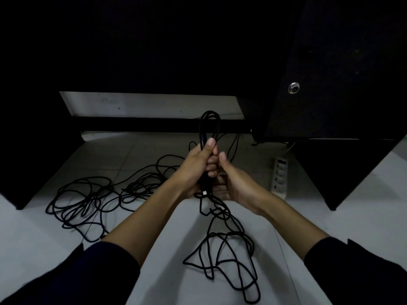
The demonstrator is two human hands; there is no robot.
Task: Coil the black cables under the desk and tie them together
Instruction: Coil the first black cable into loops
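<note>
My left hand [199, 164] grips a folded bundle of black cable [209, 124], whose loop stands up above the fist. My right hand [233, 183] is close beside it on the right, fingers curled around the lower part of the same bundle near a small silver connector [204, 193]. From the hands a loose length of the black cable [229, 249] hangs down and lies in tangled loops on the floor in front of me. A second tangle of black cable [88, 201] lies on the floor to the left.
A white power strip [280, 175] lies on the tiled floor at the right. Dark desk panels stand at the left [26, 150] and right [343, 168]. A black crossbar [154, 125] runs behind the hands. A metal fitting [294, 87] shows on the right panel.
</note>
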